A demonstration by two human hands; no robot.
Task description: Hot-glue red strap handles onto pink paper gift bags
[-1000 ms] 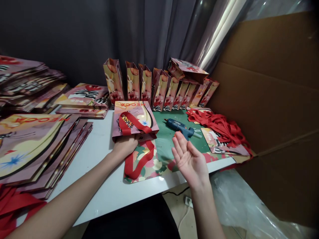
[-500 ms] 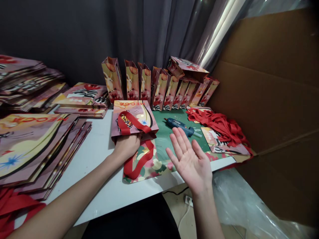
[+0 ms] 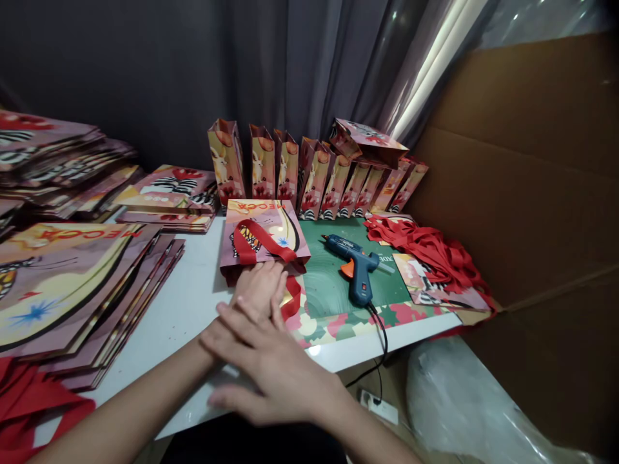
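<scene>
On the white surface (image 3: 191,270), the bag (image 3: 275,225) lies on its side, best kept steady. The right hand (image 3: 271,367), loosely spread and seemingly empty, crosses the left hand (image 3: 258,287), which meets the bag's near edge, grip unclear. Keep the red ribbon (image 3: 274,246) untwisted.

The scene is dim and unevenly lit. Beyond the hands and to their right, a pale strip at the curtain (image 3: 309,71) is the brightest area; left of it, the folds sink toward black. The box (image 3: 536,167), far right of the hands, lies in brown shadow. Small white glare marks the table (image 3: 203,254) just right of the right hand (image 3: 280,367), and streaks shine on the plastic (image 3: 449,380) farther right. The right hand looks soft and slightly blurred, while the gun (image 3: 355,261) beyond it is crisper. Wide-angle distortion stretches the outer edges; the far right corner darkens.
</scene>
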